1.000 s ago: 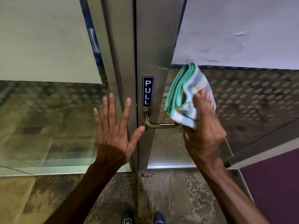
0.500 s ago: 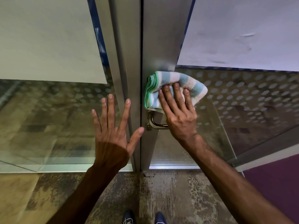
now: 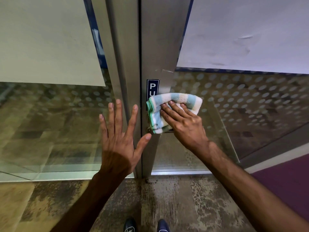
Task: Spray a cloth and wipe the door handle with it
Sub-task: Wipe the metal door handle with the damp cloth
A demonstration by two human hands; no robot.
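My right hand (image 3: 183, 123) presses a folded cloth (image 3: 177, 101), striped blue, white and green, over the brass door handle (image 3: 149, 130). Only the handle's base by the metal door frame (image 3: 158, 47) shows; the lever is hidden under cloth and hand. The cloth also covers the lower half of the blue PULL sign (image 3: 152, 87). My left hand (image 3: 120, 136) lies flat and spread on the left glass panel (image 3: 50, 123), thumb tip near the handle's base. No spray bottle is in view.
The right glass door (image 3: 250, 106) has a dotted film and stands ajar, with a purple floor (image 3: 284, 181) beyond. White sheets cover the upper glass on both sides. Worn floor lies below, with my two shoe tips (image 3: 145, 226) at the bottom edge.
My right hand brought the cloth from the lever's outer end in to the frame and then down over the handle, uncovering the sign's top. My left hand stayed flat on the glass.
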